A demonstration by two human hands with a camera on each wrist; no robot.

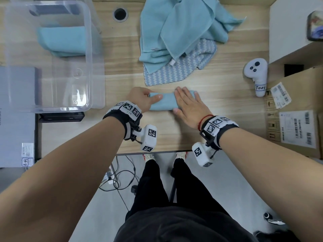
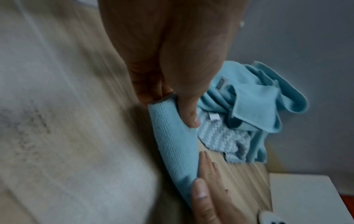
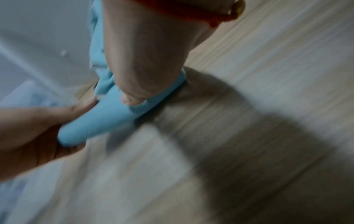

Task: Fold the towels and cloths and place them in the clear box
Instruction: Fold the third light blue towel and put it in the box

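A small light-blue cloth (image 1: 165,101), folded into a narrow strip, lies on the wooden table (image 1: 227,105) near its front edge. My left hand (image 1: 145,98) pinches the strip's left end, thumb on top; in the left wrist view the thumb presses into the blue cloth (image 2: 172,136). My right hand (image 1: 187,103) lies flat with straight fingers over the strip's right end. The right wrist view shows the same blue cloth (image 3: 107,118), blurred. The clear box (image 1: 52,55) stands at the left with a folded blue towel (image 1: 61,41) inside.
A heap of unfolded blue towels (image 1: 183,27) lies at the back, over a blue-white zigzag cloth (image 1: 176,72). A white controller (image 1: 257,74) and cardboard boxes (image 1: 293,110) crowd the right side. A cable hole (image 1: 120,14) sits behind the box.
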